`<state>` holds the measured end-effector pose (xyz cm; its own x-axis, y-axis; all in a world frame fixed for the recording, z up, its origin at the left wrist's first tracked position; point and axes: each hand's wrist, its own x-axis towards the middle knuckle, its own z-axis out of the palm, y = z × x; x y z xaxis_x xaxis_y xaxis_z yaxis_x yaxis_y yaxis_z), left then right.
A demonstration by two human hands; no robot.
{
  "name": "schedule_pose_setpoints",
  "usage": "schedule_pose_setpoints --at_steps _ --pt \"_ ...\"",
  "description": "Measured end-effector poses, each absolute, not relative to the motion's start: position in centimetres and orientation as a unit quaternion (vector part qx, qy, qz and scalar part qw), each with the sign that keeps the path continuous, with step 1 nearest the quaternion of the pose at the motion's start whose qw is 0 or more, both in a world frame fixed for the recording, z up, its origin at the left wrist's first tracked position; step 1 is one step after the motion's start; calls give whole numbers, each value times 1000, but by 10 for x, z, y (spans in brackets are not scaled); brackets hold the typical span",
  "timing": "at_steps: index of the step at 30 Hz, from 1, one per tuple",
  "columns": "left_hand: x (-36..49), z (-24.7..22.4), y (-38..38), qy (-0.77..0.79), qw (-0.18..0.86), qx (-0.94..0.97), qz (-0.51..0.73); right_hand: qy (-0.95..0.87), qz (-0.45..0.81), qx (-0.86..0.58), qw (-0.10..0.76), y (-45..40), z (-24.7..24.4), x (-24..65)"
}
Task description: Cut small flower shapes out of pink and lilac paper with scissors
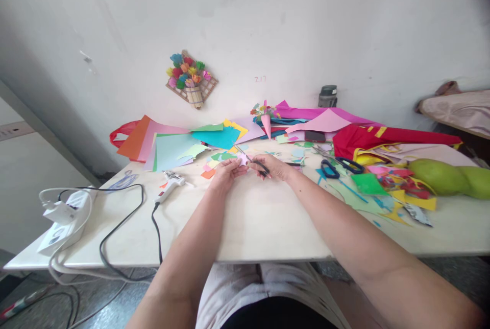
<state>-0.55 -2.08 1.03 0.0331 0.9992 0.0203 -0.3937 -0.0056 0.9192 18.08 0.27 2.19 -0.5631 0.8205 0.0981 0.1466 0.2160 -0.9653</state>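
As arms (pixel 201 216) reach forward, fingers (pixel 263 159) curl.

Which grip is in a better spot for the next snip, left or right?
Probably the right grip: it already holds the scissors, close to the pale purple paper. The left grip is busy holding that paper.

black top (pixel 283 314), pale bottoms (pixel 226 289)

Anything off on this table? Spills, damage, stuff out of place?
No liquid spill or damage visible. Slightly odd: two green lumps, possibly fruit, beside craft scraps at the right of the table. The black cord of the glue gun runs to the front edge, where it might snag. The scissors in the right hand look normal.
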Motion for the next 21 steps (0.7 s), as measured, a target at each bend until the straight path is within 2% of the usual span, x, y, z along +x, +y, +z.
schedule_pose_setpoints --at_steps 21 --pt "-4 12 -21 390 576 386 607 -691 538 -354 328 -6 30 178"
